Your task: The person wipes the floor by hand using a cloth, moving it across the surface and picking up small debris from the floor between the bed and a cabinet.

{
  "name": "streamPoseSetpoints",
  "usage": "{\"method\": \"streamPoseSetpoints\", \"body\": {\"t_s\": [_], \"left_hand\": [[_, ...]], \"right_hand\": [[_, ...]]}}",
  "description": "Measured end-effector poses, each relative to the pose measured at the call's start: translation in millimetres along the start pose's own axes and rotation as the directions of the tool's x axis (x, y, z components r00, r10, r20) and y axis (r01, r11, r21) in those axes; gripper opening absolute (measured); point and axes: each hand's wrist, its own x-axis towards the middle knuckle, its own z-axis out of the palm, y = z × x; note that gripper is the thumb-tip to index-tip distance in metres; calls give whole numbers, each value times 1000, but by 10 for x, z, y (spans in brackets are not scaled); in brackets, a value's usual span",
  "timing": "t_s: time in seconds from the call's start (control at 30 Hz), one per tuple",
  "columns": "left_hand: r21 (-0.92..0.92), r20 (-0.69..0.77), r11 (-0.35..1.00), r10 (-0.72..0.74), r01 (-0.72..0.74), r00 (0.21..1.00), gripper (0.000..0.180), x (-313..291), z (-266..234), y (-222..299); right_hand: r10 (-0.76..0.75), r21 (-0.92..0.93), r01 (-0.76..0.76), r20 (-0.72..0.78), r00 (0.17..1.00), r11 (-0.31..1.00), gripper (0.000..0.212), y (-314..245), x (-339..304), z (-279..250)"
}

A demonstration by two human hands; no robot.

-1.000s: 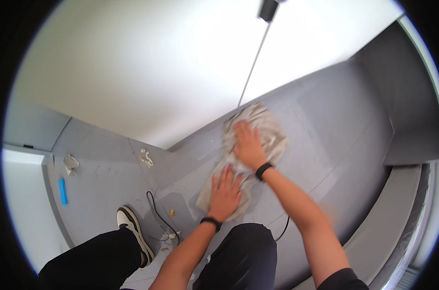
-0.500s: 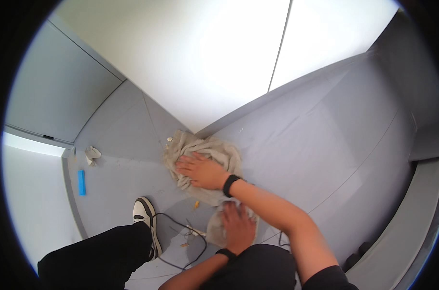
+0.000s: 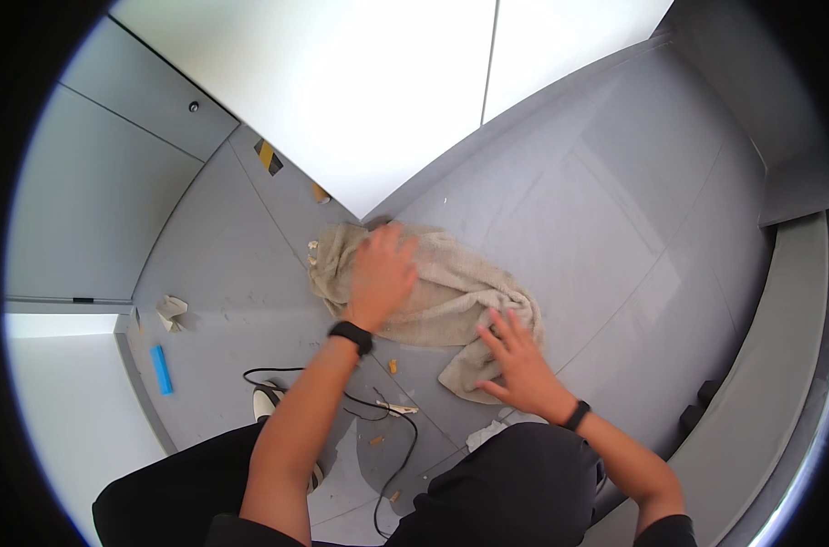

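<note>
A beige-grey towel (image 3: 451,273) lies crumpled on the grey floor, its far left end close to the corner of a white cabinet (image 3: 341,146). My left hand (image 3: 383,273) is over the towel's left part, fingers extended and a little blurred; whether it presses on the cloth I cannot tell. At the towel's right end is my right hand (image 3: 527,376), open with spread fingers, the tips at or just above the cloth. Each wrist has a black band.
A black cable (image 3: 405,465) loops between my legs, near several brownish scraps. At left lie a blue block (image 3: 162,369) and a crumpled paper scrap (image 3: 171,312). Whitish tissue (image 3: 486,435) is beside my knee. A brownish piece (image 3: 320,193) sits by the cabinet; a grey curved base (image 3: 752,383) runs along the right.
The bunched towel is now stretched out rightward. My right hand has moved from its left part to its right end; my left hand has moved from the near side to the far left part.
</note>
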Motion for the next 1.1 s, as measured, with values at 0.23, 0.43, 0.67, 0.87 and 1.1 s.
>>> {"method": "streamPoseSetpoints", "body": {"t_s": [0.23, 0.43, 0.67, 0.87, 1.1], "left_hand": [[-134, 166, 981, 160, -138, 973, 68, -351, 115, -697], [-106, 174, 994, -5, 23, 985, 61, -554, 238, -305], [-347, -16, 832, 456, -432, 890, 32, -409, 598, 735], [-356, 186, 733, 663, -580, 725, 22, 241, 640, 906], [-292, 419, 767, 640, -572, 644, 50, 407, 300, 818]], "right_hand": [[-293, -159, 293, 26, 956, 943, 97, 383, 1618, 255], [-199, -249, 225, 127, 972, 942, 55, 519, 1929, -245], [353, -470, -324, -29, 935, 821, 50, 991, -243, -332], [526, -404, -547, -173, 833, 733, 78, 289, -1306, 205], [681, -213, -724, -245, 690, 656, 80, 131, -1104, 104]]}}
